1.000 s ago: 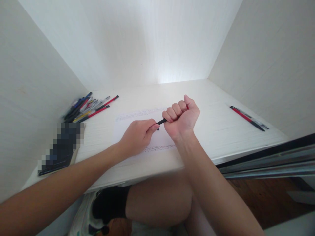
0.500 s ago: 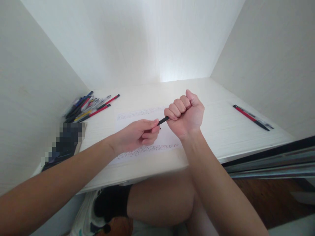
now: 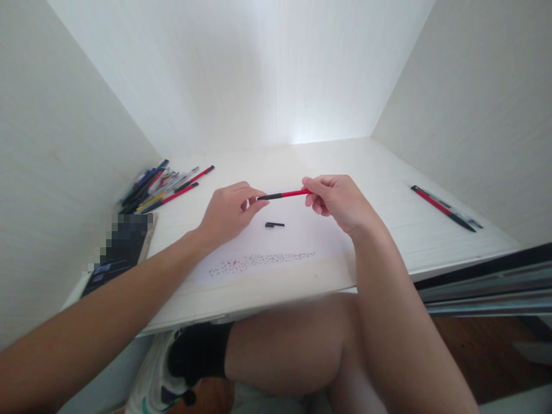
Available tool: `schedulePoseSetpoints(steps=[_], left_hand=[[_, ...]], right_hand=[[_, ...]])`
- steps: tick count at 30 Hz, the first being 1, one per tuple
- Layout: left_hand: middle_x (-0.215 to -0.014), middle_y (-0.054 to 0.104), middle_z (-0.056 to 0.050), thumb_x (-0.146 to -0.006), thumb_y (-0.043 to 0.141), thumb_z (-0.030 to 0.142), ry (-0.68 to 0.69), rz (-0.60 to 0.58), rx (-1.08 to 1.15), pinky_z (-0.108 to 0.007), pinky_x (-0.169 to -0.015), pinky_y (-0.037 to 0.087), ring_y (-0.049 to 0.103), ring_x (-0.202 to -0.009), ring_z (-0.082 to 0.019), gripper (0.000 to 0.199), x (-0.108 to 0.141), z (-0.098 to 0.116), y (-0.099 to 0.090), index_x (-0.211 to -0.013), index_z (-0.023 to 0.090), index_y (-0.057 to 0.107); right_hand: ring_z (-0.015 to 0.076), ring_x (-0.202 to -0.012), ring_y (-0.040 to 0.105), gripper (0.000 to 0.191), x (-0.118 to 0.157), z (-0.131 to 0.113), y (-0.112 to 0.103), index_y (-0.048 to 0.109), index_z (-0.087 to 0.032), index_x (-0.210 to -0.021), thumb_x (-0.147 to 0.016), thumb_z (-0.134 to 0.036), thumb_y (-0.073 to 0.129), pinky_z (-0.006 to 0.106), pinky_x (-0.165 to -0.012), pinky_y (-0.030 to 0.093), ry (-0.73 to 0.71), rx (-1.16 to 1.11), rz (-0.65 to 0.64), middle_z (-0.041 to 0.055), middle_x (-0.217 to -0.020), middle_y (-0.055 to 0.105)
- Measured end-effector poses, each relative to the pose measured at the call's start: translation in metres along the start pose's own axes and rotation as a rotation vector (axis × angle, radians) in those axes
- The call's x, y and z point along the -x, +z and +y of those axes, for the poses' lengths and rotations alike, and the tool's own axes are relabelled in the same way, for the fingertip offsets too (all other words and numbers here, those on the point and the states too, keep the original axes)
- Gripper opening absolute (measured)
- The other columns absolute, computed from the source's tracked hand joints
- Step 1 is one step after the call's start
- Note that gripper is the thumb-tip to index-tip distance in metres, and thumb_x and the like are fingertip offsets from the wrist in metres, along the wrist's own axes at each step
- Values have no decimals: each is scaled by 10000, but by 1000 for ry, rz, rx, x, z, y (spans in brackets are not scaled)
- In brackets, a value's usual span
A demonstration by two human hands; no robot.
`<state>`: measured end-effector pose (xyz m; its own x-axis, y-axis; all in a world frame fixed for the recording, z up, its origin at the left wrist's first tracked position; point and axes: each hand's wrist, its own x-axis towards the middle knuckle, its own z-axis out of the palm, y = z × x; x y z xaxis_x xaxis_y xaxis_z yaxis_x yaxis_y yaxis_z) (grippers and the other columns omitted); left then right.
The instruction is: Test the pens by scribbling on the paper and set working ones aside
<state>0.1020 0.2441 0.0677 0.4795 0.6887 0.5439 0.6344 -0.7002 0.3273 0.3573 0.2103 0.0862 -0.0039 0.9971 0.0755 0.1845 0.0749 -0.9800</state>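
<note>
A red pen with a black grip section (image 3: 294,194) is stretched level between my two hands, above the paper. My left hand (image 3: 230,210) pinches the black end between thumb and fingertips. On the other side, my right hand (image 3: 336,198) grips the red end, hiding that end of the pen. Beneath the pen, a small black pen cap with a clip (image 3: 275,225) lies on the white sheet of paper (image 3: 297,233). Rows of small dark and reddish handwriting run along the paper's near part.
A pile of pens (image 3: 159,187) lies at the back left, by the side wall. Closer on the left is a dark, partly pixelated object (image 3: 123,247). A red-and-black pen (image 3: 444,210) lies at the right beside a clear one. My legs are under the desk edge (image 3: 259,307).
My right hand has opened from a fist around the pen into a pinch on its red end. The left hand has risen slightly. The black cap now shows on the paper.
</note>
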Motion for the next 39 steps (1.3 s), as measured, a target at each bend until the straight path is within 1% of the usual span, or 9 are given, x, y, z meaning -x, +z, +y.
schedulePoseSetpoints(steps=[3,6,9,13,17,22,27,34,39], left_hand=[[-802,715,-28,-1021,577,420,40,-54,-48,-317,-733,454,607,-717,-170,309,-1,-3,0,-959,219,804],[-817,735,-37,-1027,522,413,-8,-139,28,-318,-730,432,623,-758,-179,368,-2,-1,2,-877,202,784],[-762,724,-28,-1004,492,396,-180,-214,209,-300,-687,421,610,-704,-161,384,-5,4,2,-783,191,732],[-574,575,-1,-985,488,368,-433,-307,408,-279,-571,379,480,-544,-133,397,-9,15,-6,-649,199,616],[-526,495,3,-989,483,367,-536,-373,506,-279,-521,338,422,-509,-132,426,-12,22,-12,-601,207,554],[-569,555,-2,-993,504,345,-554,-327,490,-272,-539,365,451,-519,-124,385,-11,18,-7,-673,188,648],[-702,677,-28,-925,616,317,-448,-262,443,-258,-594,423,552,-608,-123,251,-10,13,-3,-767,166,740],[-640,652,-39,-987,579,377,-625,-318,562,-260,-465,347,463,-489,-108,369,-10,17,-8,-724,164,726],[-615,643,-41,-1030,546,384,-698,-309,644,-254,-472,367,505,-494,-109,435,-11,12,-4,-683,169,693]], right_hand=[[115,-536,498,379,0,3,-5,688,-177,-654,-930,-436,709,286,-533,357,-8,72,-48,48,-616,658],[121,-579,532,312,-2,5,-6,715,-167,-680,-917,-370,709,292,-578,401,-20,110,-43,64,-684,704],[136,-642,584,215,-5,8,-6,741,-171,-740,-883,-332,740,298,-625,441,-40,127,-51,64,-752,741],[170,-729,636,116,-9,17,-6,762,-198,-780,-818,-300,802,327,-687,481,-90,166,-71,50,-786,754],[196,-799,664,127,-11,22,-4,754,-213,-779,-779,-302,844,339,-713,502,-149,190,-45,45,-816,761],[173,-690,645,222,-8,14,3,758,-200,-921,-873,-413,795,312,-593,469,-41,194,-83,75,-848,774],[127,-520,480,451,-6,9,4,710,-186,-628,-993,-435,621,317,-549,360,13,418,-98,32,-552,597],[166,-683,617,121,-8,14,1,797,-199,-806,-848,-310,773,331,-660,467,-109,291,-80,56,-794,764],[196,-721,651,149,-9,19,3,787,-205,-807,-766,-332,854,341,-656,469,-119,277,-16,57,-785,766]])
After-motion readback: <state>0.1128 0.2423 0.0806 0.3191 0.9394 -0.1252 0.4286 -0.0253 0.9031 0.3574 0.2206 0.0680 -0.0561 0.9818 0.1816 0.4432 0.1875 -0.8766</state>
